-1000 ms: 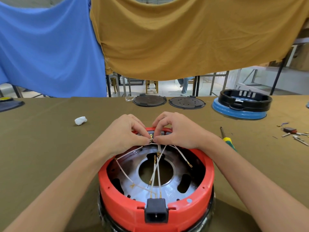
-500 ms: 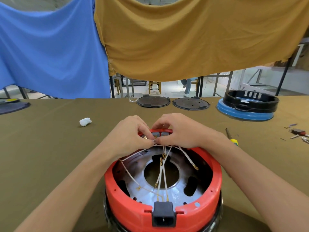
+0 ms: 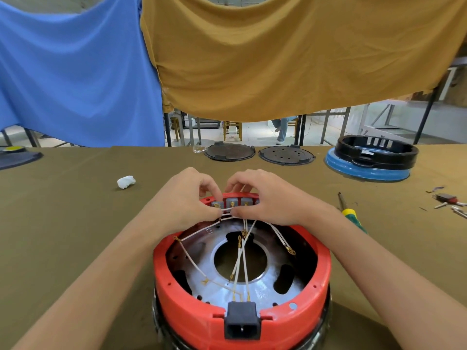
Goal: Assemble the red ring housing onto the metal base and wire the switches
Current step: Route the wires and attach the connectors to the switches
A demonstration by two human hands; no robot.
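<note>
The red ring housing (image 3: pixel 192 317) sits on the metal base (image 3: pixel 252 290) at the near edge of the table, a black power socket (image 3: pixel 242 323) at its front. Grey switches (image 3: pixel 232 202) with brass terminals line the far inner wall. Several white wires (image 3: pixel 240 258) with brass ends cross the base's round hole. My left hand (image 3: pixel 182 198) and my right hand (image 3: pixel 267 198) meet over the far rim, and both pinch a short white wire (image 3: pixel 226 210) just below the switches.
A green-and-yellow screwdriver (image 3: pixel 350 213) lies right of my right wrist. Small connectors and screws (image 3: pixel 447 199) sit at the far right. Two dark discs (image 3: pixel 260 152), a black ring on a blue base (image 3: pixel 371 157) and a white wad (image 3: pixel 125 181) lie farther back.
My fingers have drawn slightly toward me, baring the row of switch terminals. The wire end is now held lower, stretched between both hands. The view has shifted a little.
</note>
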